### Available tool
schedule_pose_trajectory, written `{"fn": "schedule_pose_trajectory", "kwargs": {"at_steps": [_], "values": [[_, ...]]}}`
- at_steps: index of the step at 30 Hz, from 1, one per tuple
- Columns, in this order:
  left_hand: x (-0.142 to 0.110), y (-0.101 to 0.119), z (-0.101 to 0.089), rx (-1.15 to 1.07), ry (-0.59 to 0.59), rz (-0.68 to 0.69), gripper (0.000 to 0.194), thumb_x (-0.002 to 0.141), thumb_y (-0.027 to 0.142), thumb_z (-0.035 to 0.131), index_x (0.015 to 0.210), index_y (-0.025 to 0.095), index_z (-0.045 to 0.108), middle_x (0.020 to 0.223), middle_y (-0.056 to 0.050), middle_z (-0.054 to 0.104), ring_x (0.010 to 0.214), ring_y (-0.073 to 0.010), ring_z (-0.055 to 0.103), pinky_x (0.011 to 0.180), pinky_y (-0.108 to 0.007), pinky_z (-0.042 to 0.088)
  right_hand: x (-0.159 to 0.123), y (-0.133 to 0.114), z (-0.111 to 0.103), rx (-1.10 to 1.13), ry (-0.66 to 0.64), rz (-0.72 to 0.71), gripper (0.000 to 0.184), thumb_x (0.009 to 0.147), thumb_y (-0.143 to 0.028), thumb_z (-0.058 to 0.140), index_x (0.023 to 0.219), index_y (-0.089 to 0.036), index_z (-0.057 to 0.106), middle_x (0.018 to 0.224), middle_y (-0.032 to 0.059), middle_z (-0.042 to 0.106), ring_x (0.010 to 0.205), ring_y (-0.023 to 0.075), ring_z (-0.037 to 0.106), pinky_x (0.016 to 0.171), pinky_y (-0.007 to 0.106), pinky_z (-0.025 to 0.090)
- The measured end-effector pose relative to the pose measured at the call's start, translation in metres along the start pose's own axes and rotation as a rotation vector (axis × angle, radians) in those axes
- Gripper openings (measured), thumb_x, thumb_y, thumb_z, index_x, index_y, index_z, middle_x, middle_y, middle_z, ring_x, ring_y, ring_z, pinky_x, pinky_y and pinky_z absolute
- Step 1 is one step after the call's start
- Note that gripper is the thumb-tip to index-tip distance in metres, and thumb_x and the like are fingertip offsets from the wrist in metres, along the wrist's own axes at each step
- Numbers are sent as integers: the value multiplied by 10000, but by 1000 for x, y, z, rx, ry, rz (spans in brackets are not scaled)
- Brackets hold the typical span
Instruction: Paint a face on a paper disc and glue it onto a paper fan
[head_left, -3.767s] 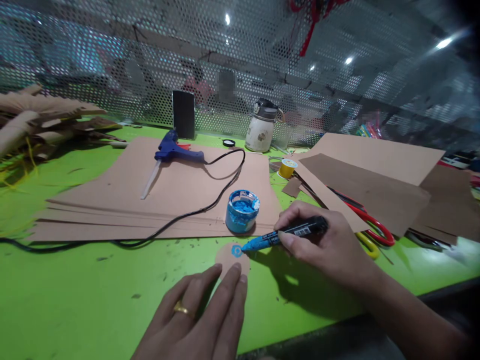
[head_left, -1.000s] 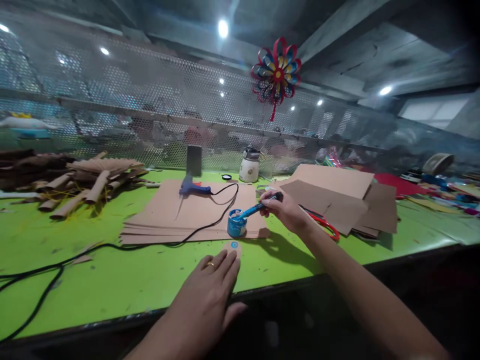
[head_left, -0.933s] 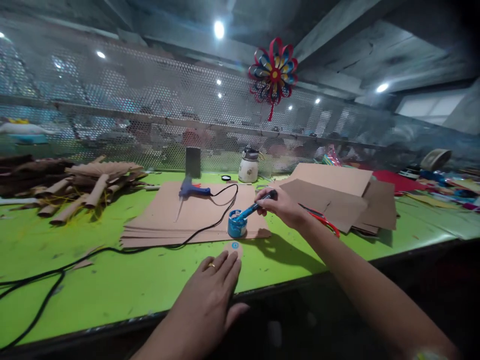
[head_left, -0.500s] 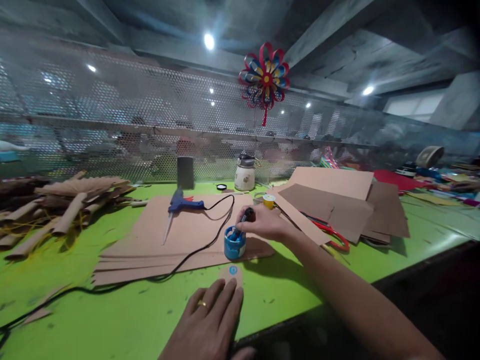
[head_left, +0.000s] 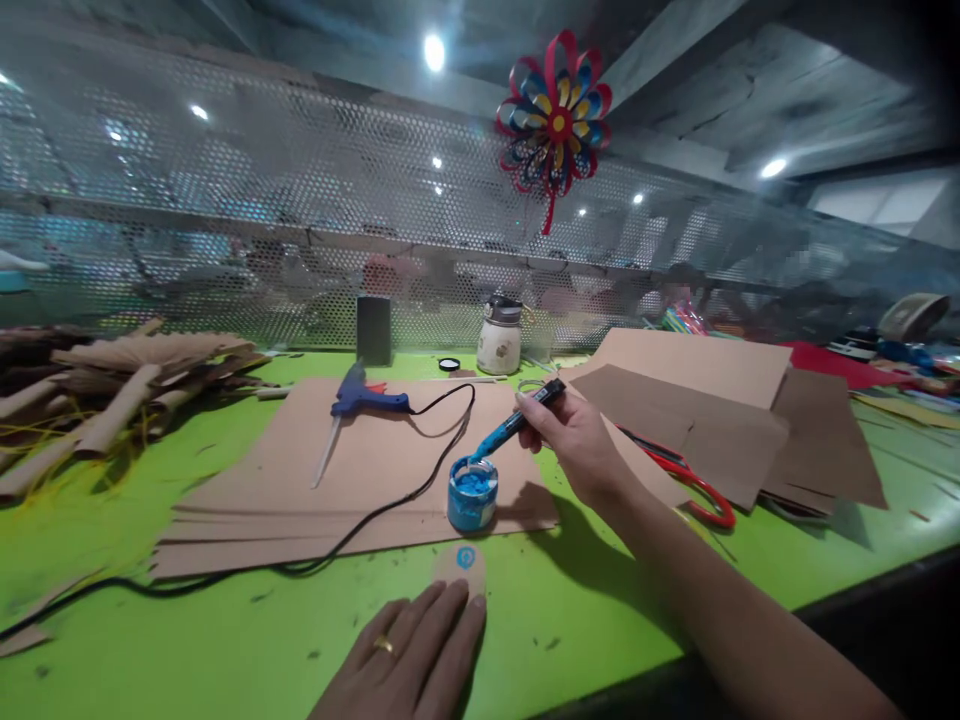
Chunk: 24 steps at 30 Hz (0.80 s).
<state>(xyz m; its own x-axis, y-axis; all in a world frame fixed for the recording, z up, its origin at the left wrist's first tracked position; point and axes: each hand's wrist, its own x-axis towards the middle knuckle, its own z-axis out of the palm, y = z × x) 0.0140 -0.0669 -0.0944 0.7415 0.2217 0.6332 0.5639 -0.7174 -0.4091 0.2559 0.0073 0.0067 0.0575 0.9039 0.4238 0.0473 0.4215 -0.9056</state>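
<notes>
In my right hand [head_left: 562,430] is a black marker pen [head_left: 517,422], its lower part coated in blue paint. The tip slants down to the rim of a small jar of blue paint [head_left: 472,505], which stands at the front edge of stacked cardboard sheets [head_left: 247,490]. My left hand [head_left: 412,650], with a ring on one finger, lies flat, fingers stretched over the lower part of a small rounded cardboard piece [head_left: 450,568]. A blue round mark [head_left: 466,557] shows on that piece, beyond the fingertips.
A blue glue gun [head_left: 367,400] lies on the sheets, its black cord [head_left: 375,515] running left. Red-handled scissors [head_left: 709,500] and more cardboard [head_left: 675,420] are on the right. Paper rolls [head_left: 120,410] pile up left. A bottle [head_left: 499,340] stands behind.
My right hand has lifted and moved right, drawing the marker pen up out of the jar to its rim. The left hand stays on the cardboard piece. The view has shifted slightly.
</notes>
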Motion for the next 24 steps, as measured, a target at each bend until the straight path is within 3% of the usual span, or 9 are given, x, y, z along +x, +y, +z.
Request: {"fn": "schedule_pose_trajectory", "kwargs": {"at_steps": [6,11,18,24], "values": [[13,-3,-16,50,-61,60,599,878,644,457,1171,152,631,1173,-55,685,1030,-214,645,816,-321,520,-5,3,6,273,82,98,277,828,-407,675,720,-160,607,535,-23,592,480,88,487,495,223,374],[17,4,-32,30,-138,-2,627,844,669,490,1152,143,638,1190,-69,676,1049,-237,649,827,-344,554,-8,-2,6,322,77,141,249,808,-379,693,742,-148,628,513,-24,580,464,86,491,451,206,343],[19,12,-42,-73,-234,-112,603,813,558,595,1268,164,561,1333,-76,583,1154,-273,583,893,-385,534,-21,-20,9,340,-70,89,197,831,-346,657,816,-150,675,572,-16,606,487,94,537,467,214,377],[20,13,-41,-56,-188,-95,574,825,544,588,1212,120,596,1259,-100,634,1101,-262,615,880,-377,527,-28,-15,5,267,-172,121,110,786,-273,699,799,-179,643,625,-18,607,548,116,553,524,248,411]]}}
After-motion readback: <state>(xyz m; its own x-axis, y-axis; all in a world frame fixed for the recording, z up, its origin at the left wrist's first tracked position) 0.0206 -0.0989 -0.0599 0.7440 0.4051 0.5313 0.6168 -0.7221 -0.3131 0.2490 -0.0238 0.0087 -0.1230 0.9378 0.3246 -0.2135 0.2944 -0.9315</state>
